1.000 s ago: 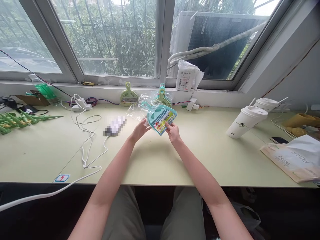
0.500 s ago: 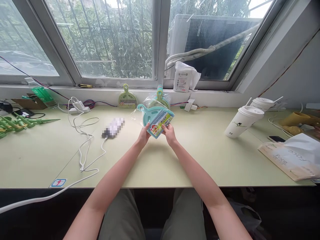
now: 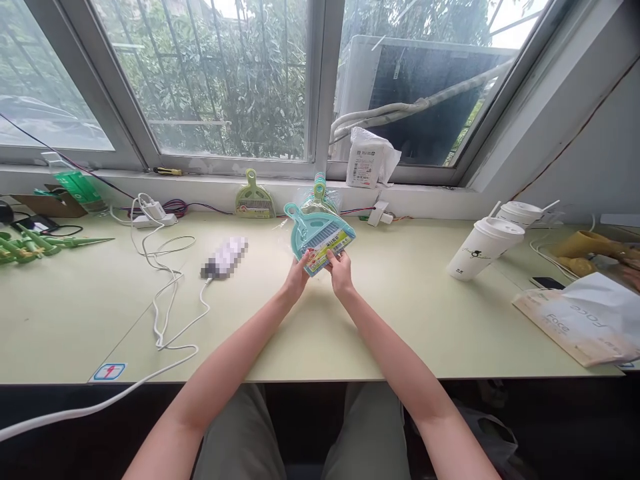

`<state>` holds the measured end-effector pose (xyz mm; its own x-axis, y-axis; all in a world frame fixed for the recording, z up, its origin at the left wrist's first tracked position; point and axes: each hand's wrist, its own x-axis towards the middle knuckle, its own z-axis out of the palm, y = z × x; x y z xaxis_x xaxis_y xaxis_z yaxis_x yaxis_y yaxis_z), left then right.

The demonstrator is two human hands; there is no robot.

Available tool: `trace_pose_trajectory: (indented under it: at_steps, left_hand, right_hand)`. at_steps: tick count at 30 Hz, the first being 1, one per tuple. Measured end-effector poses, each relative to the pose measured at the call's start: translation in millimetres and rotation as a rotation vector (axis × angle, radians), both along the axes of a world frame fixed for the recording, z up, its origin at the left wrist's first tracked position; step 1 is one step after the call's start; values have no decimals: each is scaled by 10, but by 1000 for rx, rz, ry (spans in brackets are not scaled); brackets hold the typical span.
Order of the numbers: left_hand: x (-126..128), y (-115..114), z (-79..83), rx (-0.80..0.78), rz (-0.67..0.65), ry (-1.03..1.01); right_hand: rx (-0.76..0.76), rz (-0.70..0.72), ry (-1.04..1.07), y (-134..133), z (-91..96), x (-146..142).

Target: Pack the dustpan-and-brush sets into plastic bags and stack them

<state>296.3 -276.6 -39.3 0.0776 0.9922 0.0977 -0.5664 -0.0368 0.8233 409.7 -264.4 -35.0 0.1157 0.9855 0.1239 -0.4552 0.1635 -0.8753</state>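
Two hands grip a teal dustpan over the counter: the left hand and right hand are closed on its lower edge, thumbs in front, fingers mostly hidden. Its handle points up and left; the two-sided grip probably steadies it and keeps the card facing the holder. Behind, a stack and a green dustpan stand by the wall, which I'd guess props them. Off right, the near cup and far cup are lidded, straws in, so I can't see what they hold. The bag hides its contents too. At far left, something green shows by an open box; inside or behind, I can't tell.
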Motion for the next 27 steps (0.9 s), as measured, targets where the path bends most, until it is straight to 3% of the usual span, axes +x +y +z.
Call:
trace_pose_trajectory:
  at_steps: [3, 7, 9, 16, 20, 27]
  left_hand:
    - [-76, 28, -15, 4, 60, 72]
    - [-43, 2, -57, 3, -225, 281]
    - [-7, -13, -47, 8, -293, 308]
    - [-118, -6, 105, 168, -15, 187]
    - [-120, 7, 41, 72, 0, 309]
    - [-134, 30, 4, 54, 24, 369]
  right_hand:
    - [-5, 18, -5, -21, -4, -23]
    - [9, -62, 29, 12, 36, 55]
    - [26, -73, 53, 32, 62, 97]
    - [33, 14, 51, 41, 41, 56]
    - [53, -9, 17, 42, 6, 47]
    - [-25, 19, 6, 90, -15, 44]
